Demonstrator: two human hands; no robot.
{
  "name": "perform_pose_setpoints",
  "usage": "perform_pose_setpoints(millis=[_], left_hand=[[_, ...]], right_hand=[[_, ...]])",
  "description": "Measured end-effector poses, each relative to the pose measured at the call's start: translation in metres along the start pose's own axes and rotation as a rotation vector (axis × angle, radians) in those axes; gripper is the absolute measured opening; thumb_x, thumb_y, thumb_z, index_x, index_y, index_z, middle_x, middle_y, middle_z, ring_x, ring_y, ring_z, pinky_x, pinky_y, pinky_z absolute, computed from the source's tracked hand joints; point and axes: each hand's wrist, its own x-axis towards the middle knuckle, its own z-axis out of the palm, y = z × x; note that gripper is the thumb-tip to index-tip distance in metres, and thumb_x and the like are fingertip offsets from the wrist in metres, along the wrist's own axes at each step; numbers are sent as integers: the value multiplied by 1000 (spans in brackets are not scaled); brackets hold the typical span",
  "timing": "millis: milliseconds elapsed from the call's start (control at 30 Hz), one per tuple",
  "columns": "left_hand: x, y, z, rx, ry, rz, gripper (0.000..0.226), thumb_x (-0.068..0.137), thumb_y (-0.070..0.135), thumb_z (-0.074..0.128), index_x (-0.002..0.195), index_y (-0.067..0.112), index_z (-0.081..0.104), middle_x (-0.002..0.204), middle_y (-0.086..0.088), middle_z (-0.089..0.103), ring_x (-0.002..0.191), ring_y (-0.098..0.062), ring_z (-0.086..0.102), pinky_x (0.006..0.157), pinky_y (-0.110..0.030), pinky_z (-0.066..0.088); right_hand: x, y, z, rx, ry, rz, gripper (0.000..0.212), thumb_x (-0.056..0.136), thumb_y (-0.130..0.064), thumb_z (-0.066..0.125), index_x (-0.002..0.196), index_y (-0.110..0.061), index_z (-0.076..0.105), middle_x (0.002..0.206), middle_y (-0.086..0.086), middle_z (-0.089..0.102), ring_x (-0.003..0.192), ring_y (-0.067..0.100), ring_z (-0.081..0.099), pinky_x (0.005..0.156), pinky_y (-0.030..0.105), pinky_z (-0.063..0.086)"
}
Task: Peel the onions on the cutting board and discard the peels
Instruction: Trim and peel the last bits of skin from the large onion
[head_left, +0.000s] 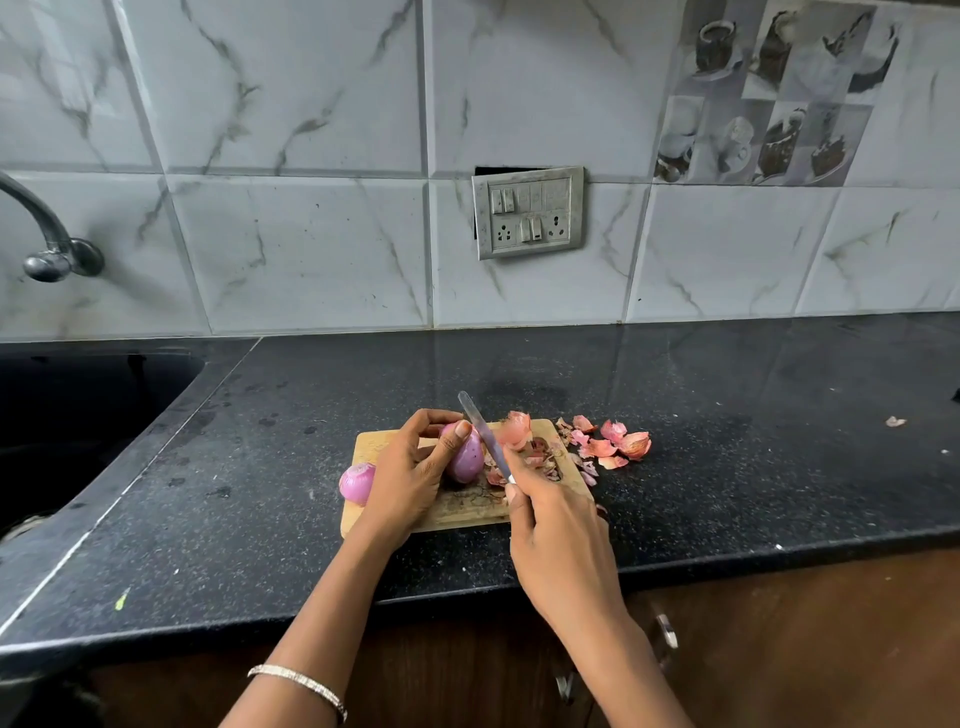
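- Purple oval onion (467, 460), glossy, apparently bare of dry skin: held upright on the small wooden cutting board (382, 441) by the left hand (410, 475), fingers curled round it.
- Slim steel knife (480, 428): gripped by the right hand (558, 540), blade lying against the onion's top.
- Second purple onion (357, 482), looks peeled: just left of the left hand, at the board's edge.
- Papery pink peels (615, 441): heaped beyond the right hand, on board and bench; not yet discarded, so that step likely remains.
- Black speckled stone bench (727, 415); dark sink (78, 410) far left; marble-look tiled wall (311, 244); switch plate (527, 210).
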Motion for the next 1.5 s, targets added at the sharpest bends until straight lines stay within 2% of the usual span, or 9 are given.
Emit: perform_pose_setpoints(millis=[100, 167, 267, 400, 600, 900, 1167, 1367, 1500], left_hand=[[-2, 2, 1, -12, 21, 1, 27, 93, 33, 67, 111, 12, 66, 105, -3, 70, 79, 0, 69, 70, -18, 54], [-3, 3, 0, -22, 18, -2, 33, 88, 39, 68, 108, 13, 66, 103, -2, 71, 79, -5, 71, 69, -20, 55], [-4, 2, 0, -31, -5, -4, 38, 82, 43, 72, 105, 13, 67, 100, -3, 74, 86, -15, 72, 70, -26, 56], [-4, 0, -2, -11, -21, 21, 37, 81, 40, 76, 104, 11, 68, 100, -8, 75, 92, -16, 71, 80, -33, 59], [-5, 2, -3, -14, -56, 36, 30, 81, 30, 78, 103, 11, 70, 101, -3, 76, 91, -6, 70, 78, -21, 54], [1, -6, 0, 29, 3, 22, 31, 82, 43, 75, 101, 18, 71, 96, 2, 76, 91, -20, 74, 76, -30, 59], [3, 0, 3, 33, 59, 14, 18, 96, 27, 68, 101, 9, 71, 93, -1, 75, 78, 1, 69, 69, -15, 53], [7, -1, 9, 160, 148, 19, 20, 99, 36, 63, 94, 18, 70, 84, 6, 73, 72, 6, 63, 65, -8, 45], [8, 0, 11, 217, 167, 6, 24, 100, 41, 61, 95, 20, 69, 84, 7, 74, 71, 9, 63, 65, -7, 44]], right_hand=[[-1, -4, -5, -22, -27, 17, 48, 108, -28, 39, 154, -44, 36, 86, -13, 50, 80, 12, 56, 67, 25, 35], [0, -6, -9, -35, -53, 26, 49, 108, -28, 39, 154, -44, 36, 87, -9, 58, 87, 18, 63, 68, 28, 37], [2, -10, -17, -76, -95, 31, 48, 107, -28, 39, 154, -40, 36, 104, -3, 69, 99, 25, 66, 76, 36, 47], [8, -18, -26, -173, -139, 18, 41, 107, -26, 39, 147, -31, 45, 122, 1, 65, 114, 29, 61, 83, 38, 49], [28, -26, -13, -193, -153, 58, 28, 105, -22, 45, 131, -19, 55, 112, 8, 64, 106, 30, 61, 72, 34, 42], [6, -21, -8, -220, -120, 28, 56, 106, -20, 43, 158, -31, 28, 120, 4, 64, 111, 27, 62, 74, 34, 47], [18, -20, 19, -198, -92, 12, 63, 105, -15, 39, 162, -28, 16, 125, 8, 65, 112, 29, 63, 84, 39, 52], [-3, -17, 21, -224, -119, 21, 67, 107, -20, 37, 162, -31, 1, 128, 5, 58, 112, 28, 62, 83, 36, 49], [6, -19, 27, -264, -106, 44, 68, 106, -17, 37, 162, -28, 1, 130, 8, 57, 114, 29, 61, 85, 39, 50]])
